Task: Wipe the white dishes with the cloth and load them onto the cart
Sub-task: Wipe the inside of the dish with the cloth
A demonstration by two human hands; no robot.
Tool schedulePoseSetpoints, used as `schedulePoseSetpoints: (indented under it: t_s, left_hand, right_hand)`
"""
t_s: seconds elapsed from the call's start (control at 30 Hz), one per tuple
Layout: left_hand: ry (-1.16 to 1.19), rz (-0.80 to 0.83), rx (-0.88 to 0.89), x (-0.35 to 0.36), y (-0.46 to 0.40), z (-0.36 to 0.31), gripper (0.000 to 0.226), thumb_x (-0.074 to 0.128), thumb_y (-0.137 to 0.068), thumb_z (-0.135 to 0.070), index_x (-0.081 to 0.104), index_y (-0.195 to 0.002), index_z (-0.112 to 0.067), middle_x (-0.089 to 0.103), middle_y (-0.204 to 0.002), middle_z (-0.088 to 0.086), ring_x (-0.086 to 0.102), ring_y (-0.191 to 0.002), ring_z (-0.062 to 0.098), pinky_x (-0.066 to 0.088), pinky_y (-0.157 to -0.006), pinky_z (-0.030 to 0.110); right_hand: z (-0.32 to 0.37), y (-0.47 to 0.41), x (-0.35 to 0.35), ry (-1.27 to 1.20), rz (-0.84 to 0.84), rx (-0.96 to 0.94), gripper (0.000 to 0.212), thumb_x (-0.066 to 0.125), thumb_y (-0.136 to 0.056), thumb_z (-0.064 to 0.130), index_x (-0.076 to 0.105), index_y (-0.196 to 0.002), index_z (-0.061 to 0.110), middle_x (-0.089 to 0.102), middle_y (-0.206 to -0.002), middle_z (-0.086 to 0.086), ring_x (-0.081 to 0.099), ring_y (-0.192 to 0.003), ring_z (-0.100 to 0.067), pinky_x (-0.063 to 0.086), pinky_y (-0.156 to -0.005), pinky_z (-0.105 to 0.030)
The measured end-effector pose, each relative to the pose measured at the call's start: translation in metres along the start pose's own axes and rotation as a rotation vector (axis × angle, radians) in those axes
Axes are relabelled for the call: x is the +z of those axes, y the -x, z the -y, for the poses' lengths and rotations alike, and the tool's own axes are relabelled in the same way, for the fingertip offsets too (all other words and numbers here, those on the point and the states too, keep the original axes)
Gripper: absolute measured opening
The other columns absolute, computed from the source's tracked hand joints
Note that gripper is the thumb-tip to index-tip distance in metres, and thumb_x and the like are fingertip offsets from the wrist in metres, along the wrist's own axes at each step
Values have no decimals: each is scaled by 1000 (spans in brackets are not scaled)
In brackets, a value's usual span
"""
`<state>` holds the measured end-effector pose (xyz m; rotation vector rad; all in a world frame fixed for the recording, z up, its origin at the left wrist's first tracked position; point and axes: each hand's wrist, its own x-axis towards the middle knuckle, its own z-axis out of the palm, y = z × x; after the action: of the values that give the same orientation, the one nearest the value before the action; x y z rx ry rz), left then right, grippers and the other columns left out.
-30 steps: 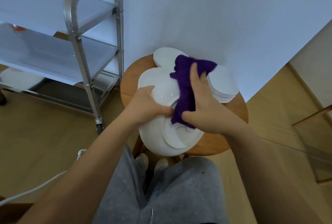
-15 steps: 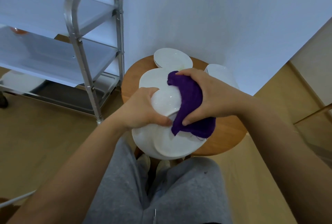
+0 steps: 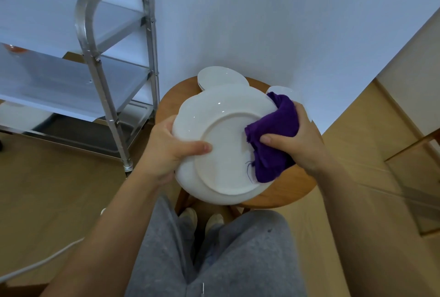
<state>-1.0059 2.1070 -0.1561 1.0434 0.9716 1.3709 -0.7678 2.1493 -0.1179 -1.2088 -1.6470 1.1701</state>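
Left hand [image 3: 166, 151] grips the white dish [image 3: 221, 139] by its rim, underside up over the round desk [image 3: 295, 185], so the right hand's [image 3: 297, 139] fingers [image 3: 273, 139], bunched around the purple cloth [image 3: 273, 139], can scrub its base, cart [image 3: 114, 63] waiting just left.

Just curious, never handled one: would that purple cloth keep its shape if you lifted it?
Probably not. The purple cloth bunches and folds in the right hand, so it looks floppy. Loose threads dangle from its edge; likely light and frayed.
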Motion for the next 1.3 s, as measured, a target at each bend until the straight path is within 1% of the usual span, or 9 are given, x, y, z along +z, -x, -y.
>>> schedulePoseSetpoints:
  t_s: [0.2,0.33,0.47,0.6,0.7,0.97,1.1,1.2,1.3]
  left_hand:
    - [140,-70,-44,5,5,22,65,77,-42,9,59,-100,-15,73,-84,-6,69,-80,15,56,-57,27]
    - [311,-243,-44,17,-1,28,79,82,-41,-10,56,-116,-11,67,-106,6,64,-97,24,58,-67,35]
    - [328,-339,-33,40,-2,29,78,79,-47,-19,53,-121,-16,64,-113,7,61,-106,28,56,-79,41]
    - [437,39,-171,11,-2,17,79,87,-49,-36,59,-119,-16,70,-108,5,65,-100,25,58,-74,34]
    - [461,281,-309,-10,-13,5,67,88,-50,-46,71,-108,-18,71,-104,6,68,-94,25,58,-73,37]
    - [509,132,-268,4,-19,7,35,66,-73,-32,69,-105,-20,71,-106,8,68,-96,27,58,-73,41]
    - [532,-69,-177,35,-17,11,48,61,-75,-31,55,-121,-21,69,-111,6,66,-100,23,57,-79,38]
    - [427,-135,-78,51,-14,17,18,57,-88,-23,53,-95,-39,73,-80,-13,71,-77,9,58,-64,30]
    - [403,-86,-41,47,-9,16,23,62,-79,-29,52,-96,-42,73,-85,-13,70,-87,11,59,-68,31]
  right_hand:
    - [-20,10,12,-188,-135,122,91,86,-48,37,42,-127,26,60,-116,2,63,-101,-13,55,-70,-24]
    - [-40,19,38,-412,-322,194,103,84,-44,42,41,-134,16,59,-122,-8,61,-107,-25,57,-75,-34]
    - [-52,20,67,-741,-494,176,75,84,-55,29,51,-123,23,67,-109,-2,66,-98,-22,56,-69,-35]
    - [-47,22,36,-719,-420,169,61,78,-59,24,56,-116,22,70,-97,1,69,-86,-14,55,-63,-30]
    - [-36,19,10,-564,-197,201,63,81,-53,27,57,-112,23,71,-90,4,69,-79,-11,54,-61,-28]
    - [-23,14,6,-398,-206,301,77,82,-53,39,48,-121,26,65,-108,0,65,-94,-19,54,-67,-30]
    - [-42,31,52,-532,-280,416,103,81,-48,45,29,-135,31,59,-119,-3,65,-97,-21,58,-69,-39]
    - [-53,39,94,-531,-281,368,114,87,-48,43,17,-138,38,56,-124,-1,61,-106,-22,54,-85,-49]
    - [-54,37,95,-685,-333,343,113,84,-43,36,24,-139,34,54,-128,-5,57,-112,-29,52,-87,-52]
